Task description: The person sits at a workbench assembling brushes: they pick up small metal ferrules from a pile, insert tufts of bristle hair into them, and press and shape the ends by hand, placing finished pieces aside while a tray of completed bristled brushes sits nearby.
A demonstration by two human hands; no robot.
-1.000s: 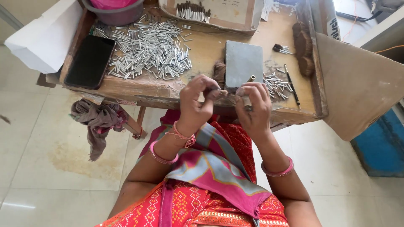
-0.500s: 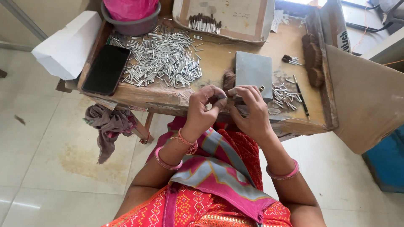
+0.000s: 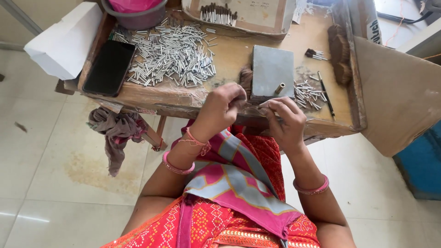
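- Left hand (image 3: 220,110): raised at the near edge of the wooden worktable (image 3: 239,50), fingers curled inward; knuckles face the camera, so what the fingertips pinch cannot be told.
- Right hand (image 3: 285,121): just beside the left hand, fingers bent, tips closed on a thin pale strand-like item (image 3: 257,106) that runs between the two hands; its exact kind is too small to tell.
- Both hands sit close together, nearly touching, above the table's front rim.
- Grey cloth (image 3: 117,133): hangs off the near left corner of the table.
- Grey rectangular block (image 3: 271,76): lies flat directly beyond the hands; a short brass tube (image 3: 279,88) stands at its near right edge.
- Small heap of metal tubes (image 3: 308,93): just right of the block, beside a dark pencil-like stick (image 3: 326,96).
- Black phone (image 3: 109,68): lies on the left side of the table.
- Large pile of silver metal tubes (image 3: 172,55): between phone and block.
- Cardboard tray (image 3: 243,16): far edge, holding a row of dark-tipped brushes (image 3: 218,14).
- Grey tub (image 3: 135,18): far left corner.
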